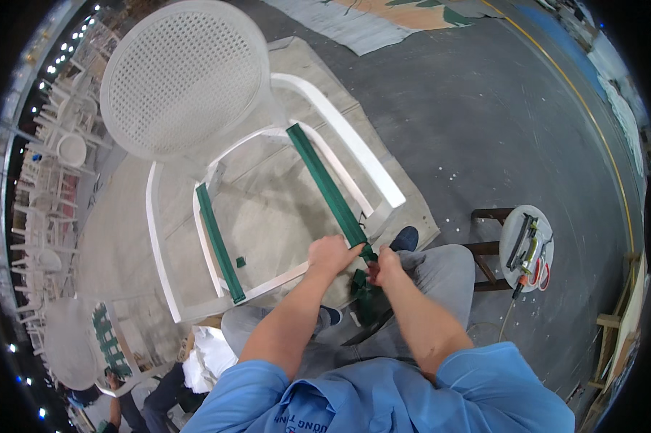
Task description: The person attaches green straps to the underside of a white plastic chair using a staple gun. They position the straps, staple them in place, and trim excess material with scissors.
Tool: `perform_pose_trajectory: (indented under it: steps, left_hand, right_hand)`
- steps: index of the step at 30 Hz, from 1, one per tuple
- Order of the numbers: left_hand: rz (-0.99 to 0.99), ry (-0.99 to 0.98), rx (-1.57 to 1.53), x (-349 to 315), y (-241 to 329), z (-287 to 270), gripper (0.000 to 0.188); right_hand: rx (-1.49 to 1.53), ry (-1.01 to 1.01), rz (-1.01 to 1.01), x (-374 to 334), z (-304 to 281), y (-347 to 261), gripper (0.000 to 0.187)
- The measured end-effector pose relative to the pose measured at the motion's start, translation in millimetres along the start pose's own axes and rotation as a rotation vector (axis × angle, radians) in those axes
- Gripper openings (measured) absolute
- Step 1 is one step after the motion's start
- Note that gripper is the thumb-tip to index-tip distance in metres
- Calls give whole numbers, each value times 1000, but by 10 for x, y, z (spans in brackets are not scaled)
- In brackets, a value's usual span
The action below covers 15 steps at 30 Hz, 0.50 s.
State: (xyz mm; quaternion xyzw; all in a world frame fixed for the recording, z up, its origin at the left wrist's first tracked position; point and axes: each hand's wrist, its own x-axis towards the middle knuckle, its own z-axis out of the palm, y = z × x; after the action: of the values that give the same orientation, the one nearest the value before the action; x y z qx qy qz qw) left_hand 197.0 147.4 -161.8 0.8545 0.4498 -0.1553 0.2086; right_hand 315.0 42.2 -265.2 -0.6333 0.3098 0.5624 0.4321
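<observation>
A white chair frame (340, 126) with a perforated round back stands before me, its seat open. A green webbing strap (329, 184) runs taut from the back rail to the front rail. My left hand (330, 254) grips this strap at the front rail. My right hand (385, 265) pinches the strap's loose end, which hangs down between my knees. A second green strap (220, 245) is fixed along the left side of the seat opening.
A small round stool (525, 249) at the right carries a stapler-like tool and red-handled pliers. Stacked white chairs (54, 151) line the left wall. Another person (148, 400) works on a chair with green webbing at lower left. A mat lies under the chair.
</observation>
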Motion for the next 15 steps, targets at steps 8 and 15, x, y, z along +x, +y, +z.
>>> perform_pose_trajectory:
  steps: [8, 15]
  left_hand:
    - [-88, -61, 24, -27, -104, 39, 71]
    - [-62, -35, 26, 2, -120, 56, 77]
  right_hand:
    - [532, -283, 237, -361, 523, -77, 69]
    - [857, -204, 173, 322, 663, -89, 43]
